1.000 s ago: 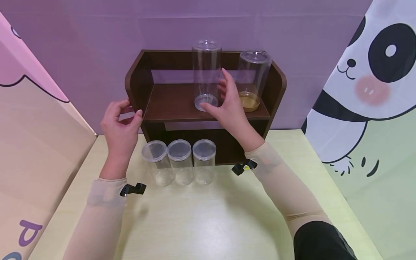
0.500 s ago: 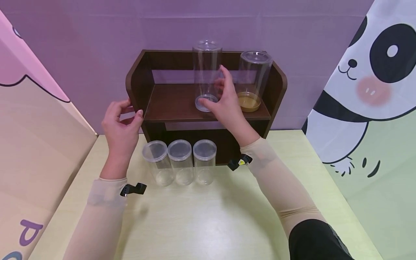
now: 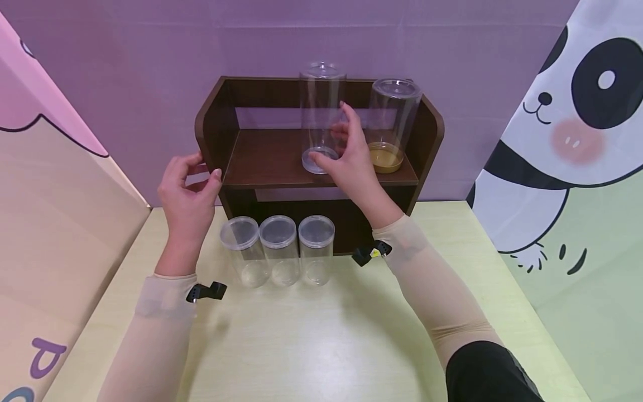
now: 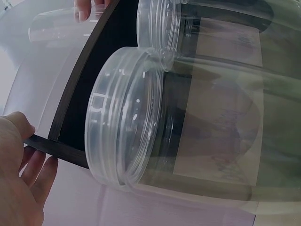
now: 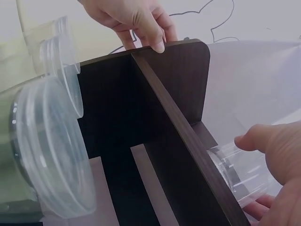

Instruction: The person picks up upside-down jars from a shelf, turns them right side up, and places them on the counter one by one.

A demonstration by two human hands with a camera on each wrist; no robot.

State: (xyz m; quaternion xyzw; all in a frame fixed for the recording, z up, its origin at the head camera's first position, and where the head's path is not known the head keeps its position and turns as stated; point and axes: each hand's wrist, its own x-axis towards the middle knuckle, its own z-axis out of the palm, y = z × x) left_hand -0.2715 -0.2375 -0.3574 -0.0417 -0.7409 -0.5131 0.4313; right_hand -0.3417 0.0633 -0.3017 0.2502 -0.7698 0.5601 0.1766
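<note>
A tall clear plastic jar (image 3: 320,120) stands on the upper board of a dark brown two-tier shelf (image 3: 266,162). My right hand (image 3: 356,164) holds it low down, thumb at the front and fingers round its right side. In the right wrist view the thumb and fingers of the right hand (image 5: 282,165) lie on either side of the jar (image 5: 244,172). My left hand (image 3: 187,192) grips the front edge of the shelf's left side panel (image 3: 213,125). Thumb and fingers of the left hand (image 4: 21,165) straddle that panel in the left wrist view.
Right of the held jar, another clear jar (image 3: 394,117) with a gold base (image 3: 385,159) stands on the same board. Three lidded clear jars (image 3: 240,237) stand in a row on the pale table (image 3: 301,346) before the shelf. A purple backdrop (image 3: 125,84) hangs behind.
My right hand has moved slightly left and closed in round the tall jar, which has shifted a little to the right. The left hand keeps its grip on the shelf panel.
</note>
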